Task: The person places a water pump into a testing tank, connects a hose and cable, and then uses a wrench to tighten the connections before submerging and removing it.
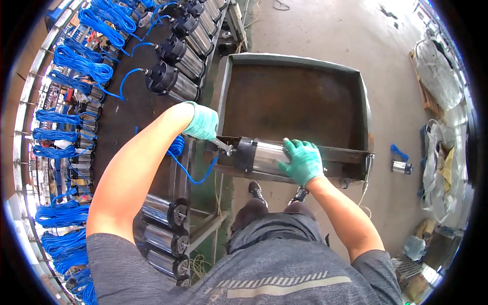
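A submersible pump [269, 158], a shiny steel cylinder with a black end cap, lies across the near side of a metal tank. My left hand [202, 122], in a green glove, is closed around a metal wrench [222, 145], whose jaw meets the fitting at the pump's capped end. My right hand [304, 161], gloved alike, grips the cylinder toward its other end, thumb and fingers over the top. A blue cable [201, 179] loops below the wrench toward a coil beside my left forearm. My left palm and part of the wrench handle are hidden.
Dark liquid appears to fill the tank [364, 101]. On the left bench [122, 119], several similar pumps [175, 81] stand with blue cable coils [81, 63]. More steel cylinders [157, 235] lie near my left elbow. A small pump [401, 166] and white bags [438, 71] are at right.
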The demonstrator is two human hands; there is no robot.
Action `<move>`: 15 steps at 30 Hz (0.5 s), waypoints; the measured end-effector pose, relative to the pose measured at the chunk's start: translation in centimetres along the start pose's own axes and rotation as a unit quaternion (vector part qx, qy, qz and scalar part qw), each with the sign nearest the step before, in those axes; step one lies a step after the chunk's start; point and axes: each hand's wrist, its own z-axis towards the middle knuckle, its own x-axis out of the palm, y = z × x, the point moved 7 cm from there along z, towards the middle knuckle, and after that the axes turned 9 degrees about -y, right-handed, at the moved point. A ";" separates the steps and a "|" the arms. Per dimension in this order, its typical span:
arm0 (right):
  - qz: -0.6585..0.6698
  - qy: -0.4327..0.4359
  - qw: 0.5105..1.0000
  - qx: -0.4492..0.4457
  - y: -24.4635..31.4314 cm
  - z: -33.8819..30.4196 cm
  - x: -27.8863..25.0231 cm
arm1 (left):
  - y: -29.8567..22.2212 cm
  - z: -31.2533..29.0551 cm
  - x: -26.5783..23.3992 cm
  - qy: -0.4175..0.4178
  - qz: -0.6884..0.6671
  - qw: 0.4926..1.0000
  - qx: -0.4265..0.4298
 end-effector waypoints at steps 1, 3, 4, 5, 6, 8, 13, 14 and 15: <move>0.004 0.049 0.999 0.002 0.0 0.1 0.3 | -0.6 0.1 -0.2 -0.006 0.051 0.998 0.040; -0.023 0.048 0.998 -0.041 0.7 0.2 -0.3 | -3.4 -0.8 1.0 -0.001 0.280 0.937 0.208; -0.042 0.057 0.995 -0.065 1.1 0.2 -0.5 | -4.1 -1.5 1.0 -0.032 0.282 0.937 0.203; -0.037 0.099 0.992 -0.066 1.0 0.2 -0.2 | -4.4 -1.8 0.8 -0.054 0.230 0.959 0.153; -0.043 0.104 0.991 -0.066 1.0 0.3 -0.3 | -5.0 -2.2 1.3 -0.047 0.206 0.969 0.130; -0.066 0.123 0.987 -0.076 1.2 0.3 -0.2 | -4.9 -3.3 1.6 -0.085 0.060 0.994 -0.019; -0.063 0.151 0.985 -0.053 1.1 0.9 0.1 | -6.3 -6.4 5.4 -0.226 -0.114 0.930 -0.266; -0.072 0.158 0.983 -0.058 1.2 1.0 0.3 | -7.5 -7.2 6.9 -0.276 -0.116 0.909 -0.291; -0.080 0.160 0.982 -0.059 1.2 1.1 0.4 | -8.7 -7.3 9.2 -0.280 -0.122 0.896 -0.322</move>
